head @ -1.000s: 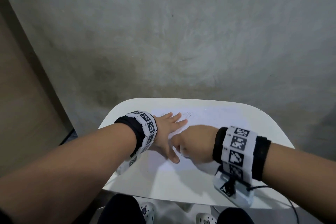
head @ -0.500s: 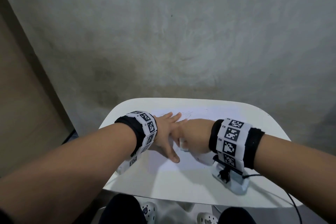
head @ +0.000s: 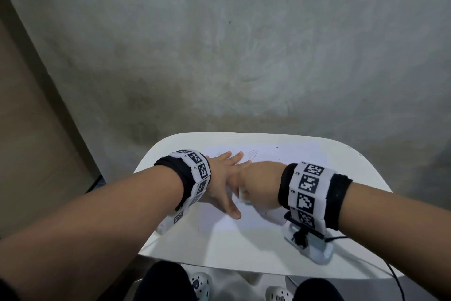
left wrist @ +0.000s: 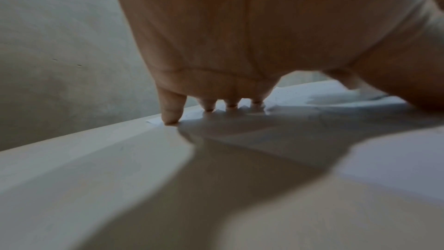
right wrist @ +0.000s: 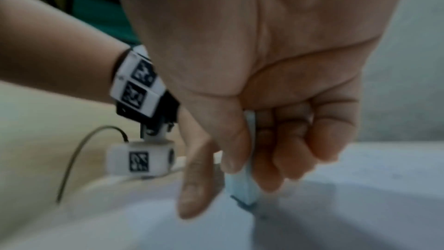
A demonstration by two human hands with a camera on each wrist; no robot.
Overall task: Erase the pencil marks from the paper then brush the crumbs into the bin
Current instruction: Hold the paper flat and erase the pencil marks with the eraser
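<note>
Grey concrete floor lies beyond the small white rounded table (head: 341, 161) where the white sheet of paper (head: 244, 222) rests flat. My left hand (head: 223, 178) presses it with fingers spread straight. My right hand (head: 258, 186) pinches the pale blue rectangular eraser (right wrist: 242, 183), its tip on the sheet. Faint pencil marks (head: 252, 153) remain near the far edge, so I judge erasing unfinished; brushing crumbs is undone, and no bin is visible.
</note>
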